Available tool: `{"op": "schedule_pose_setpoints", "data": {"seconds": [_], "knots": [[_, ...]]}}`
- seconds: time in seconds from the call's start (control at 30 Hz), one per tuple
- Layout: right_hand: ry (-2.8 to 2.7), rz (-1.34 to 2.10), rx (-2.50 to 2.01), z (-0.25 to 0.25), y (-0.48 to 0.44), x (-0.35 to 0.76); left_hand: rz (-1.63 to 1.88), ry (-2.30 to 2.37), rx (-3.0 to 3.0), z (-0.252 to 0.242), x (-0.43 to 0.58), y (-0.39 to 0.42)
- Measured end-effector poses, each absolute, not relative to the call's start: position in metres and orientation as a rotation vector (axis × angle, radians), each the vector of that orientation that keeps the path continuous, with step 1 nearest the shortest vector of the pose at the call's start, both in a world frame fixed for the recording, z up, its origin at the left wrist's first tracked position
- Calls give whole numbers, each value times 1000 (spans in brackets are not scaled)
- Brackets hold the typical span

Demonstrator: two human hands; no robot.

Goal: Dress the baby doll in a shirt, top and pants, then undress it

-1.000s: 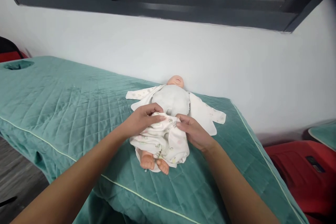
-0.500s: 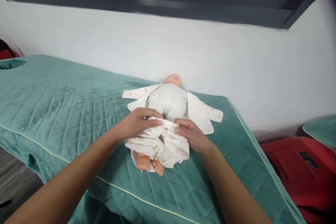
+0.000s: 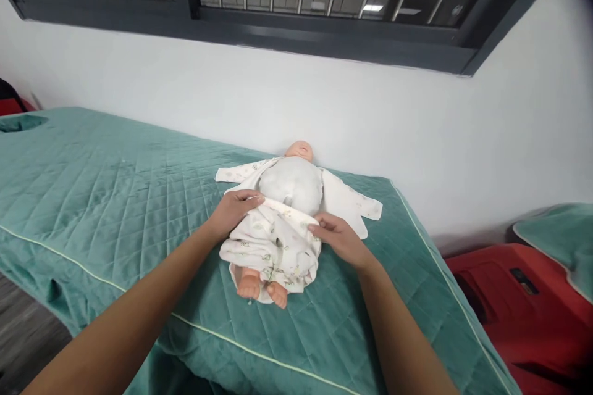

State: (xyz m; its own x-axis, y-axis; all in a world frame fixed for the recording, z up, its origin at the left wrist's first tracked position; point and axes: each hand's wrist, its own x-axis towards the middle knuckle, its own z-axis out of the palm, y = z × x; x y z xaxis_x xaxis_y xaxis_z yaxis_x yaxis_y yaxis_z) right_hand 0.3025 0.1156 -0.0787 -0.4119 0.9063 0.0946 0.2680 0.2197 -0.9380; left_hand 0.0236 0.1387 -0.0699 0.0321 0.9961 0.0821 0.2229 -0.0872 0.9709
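Observation:
A baby doll (image 3: 291, 182) lies on its back on the teal quilted bed (image 3: 115, 185), head toward the wall. Its grey cloth torso is bare, and a white printed top (image 3: 349, 203) lies spread open beneath it. White printed trousers (image 3: 273, 247) cover its legs, with both bare feet (image 3: 262, 289) sticking out toward me. My left hand (image 3: 234, 210) pinches the trousers' waistband at the doll's left hip. My right hand (image 3: 336, 236) grips the waistband on the other side.
A white wall runs behind the bed, with a dark-framed barred window above. A red object (image 3: 514, 296) stands at the right under another teal cover (image 3: 556, 241). The bed has a face hole (image 3: 21, 122) at the far left. Grey floor shows at the lower left.
Both hands have moved apart and toward the doll's torso, drawing the trousers' waistband up to its waist. The bunched cloth over the legs has smoothed out.

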Motion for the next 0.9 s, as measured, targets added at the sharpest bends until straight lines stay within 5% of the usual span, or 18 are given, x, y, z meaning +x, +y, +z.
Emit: {"op": "schedule_pose_setpoints", "data": {"seconds": [0.4,0.9], "knots": [[-1582,616,-1384,-105,131,281,1216,1252,1242,-95,33,159],[-1765,969,-1449,-94,138,300,247,660,1583,-75,-4,219]]}}
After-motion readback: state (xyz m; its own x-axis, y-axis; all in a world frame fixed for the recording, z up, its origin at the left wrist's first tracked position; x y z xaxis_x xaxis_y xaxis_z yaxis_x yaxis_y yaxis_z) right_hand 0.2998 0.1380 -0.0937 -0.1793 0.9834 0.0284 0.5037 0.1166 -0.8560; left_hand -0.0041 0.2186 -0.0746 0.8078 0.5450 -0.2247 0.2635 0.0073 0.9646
